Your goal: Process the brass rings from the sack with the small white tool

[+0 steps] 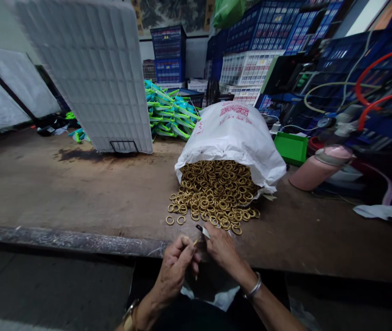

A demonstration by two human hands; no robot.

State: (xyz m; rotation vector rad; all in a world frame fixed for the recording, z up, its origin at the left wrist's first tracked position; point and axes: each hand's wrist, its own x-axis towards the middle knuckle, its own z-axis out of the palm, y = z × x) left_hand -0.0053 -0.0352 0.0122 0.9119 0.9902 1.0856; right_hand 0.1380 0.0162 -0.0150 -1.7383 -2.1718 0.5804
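Brass ring (pixel 195 241) in the closed left hand (pixel 177 265), white strip (pixel 204 231) in the closed right hand (pixel 222 250), ring pile (pixel 216 193) just beyond.

Blue crates (pixel 168 53); workbench (pixel 61 193), seemingly wooden

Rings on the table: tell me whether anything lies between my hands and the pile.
Nothing visible does. Only bare table lies between the right hand, the left hand and the nearest rings spilling from the sack. Both hands pinch a small piece.
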